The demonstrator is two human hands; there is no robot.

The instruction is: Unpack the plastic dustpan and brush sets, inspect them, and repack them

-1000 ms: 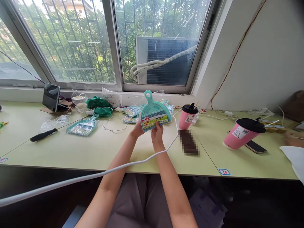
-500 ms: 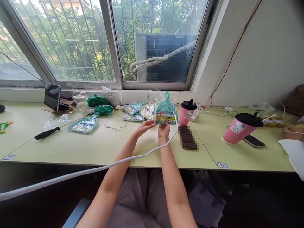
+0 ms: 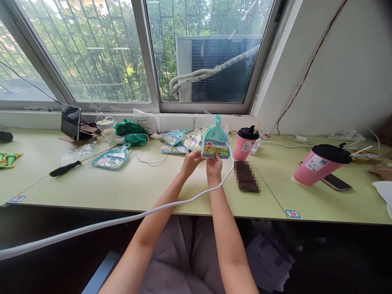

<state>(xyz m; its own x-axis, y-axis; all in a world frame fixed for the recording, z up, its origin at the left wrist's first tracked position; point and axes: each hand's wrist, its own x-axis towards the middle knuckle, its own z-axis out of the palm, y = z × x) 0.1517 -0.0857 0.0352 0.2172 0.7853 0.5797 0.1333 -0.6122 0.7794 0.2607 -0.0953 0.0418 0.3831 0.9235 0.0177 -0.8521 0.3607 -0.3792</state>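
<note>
A small turquoise dustpan and brush set with a colourful label stands upright in front of me, handle at the top, with clear wrap around it. My right hand grips its lower edge from below, thumb on the front. At the lower left corner, my left hand pinches the edge with bent fingers; the fingertips are partly hidden. Behind it lie several more wrapped dustpan sets. Another dustpan set lies flat on the table to the left.
A white cable crosses in front of my forearms. Right of my hands are a pink cup, a blurred dark object and a larger pink cup beside a phone. To the left lie a screwdriver and a tablet.
My left fingers, stretched out before, have bent in at the dustpan set's lower left corner. The right hand keeps its grip. The view has shifted slightly, so things sit farther right.
</note>
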